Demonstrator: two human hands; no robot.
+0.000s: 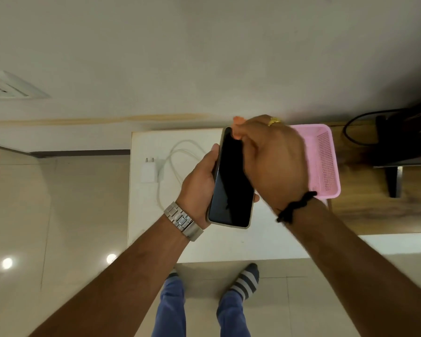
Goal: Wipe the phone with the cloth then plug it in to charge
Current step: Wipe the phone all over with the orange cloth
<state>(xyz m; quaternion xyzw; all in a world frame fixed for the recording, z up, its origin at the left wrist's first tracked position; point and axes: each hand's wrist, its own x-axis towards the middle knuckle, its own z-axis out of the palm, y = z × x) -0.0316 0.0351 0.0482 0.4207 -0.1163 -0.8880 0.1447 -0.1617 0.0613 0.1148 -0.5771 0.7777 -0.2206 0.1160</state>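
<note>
The phone [231, 181] is held in mid-frame above the white table [229, 244], screen up and dark. The left hand [199, 188] cradles it from below and from the left edge, thumb along that edge and fingertips just showing past the right edge; this hand is closed around the phone.

The right hand [272, 161] lies over the upper right part of the phone, fingers curled and pinched at its top corner. No cloth can be seen in that hand or anywhere in the frame; whether one is bunched under the palm cannot be determined.

Progress, as a judgement: the wiping step cannot be confirmed as done or under way, since the cloth is not visible. The charging step is plainly outstanding. The white charger [148, 172] lies on the table left of the phone, prongs pointing to the top of the frame, with its cable [180, 152] looped loose beside it and not joined to the phone. The wall socket [7, 87], at upper left of the frame, is unoccupied and well apart from the charger.

Orientation: the phone's long axis runs from lower centre to upper centre of the frame, leaning slightly. Its near short end faces the bottom of the frame; which end carries the charging port cannot be told.

A pink basket [326, 161] sits on the table right of the hands.
</note>
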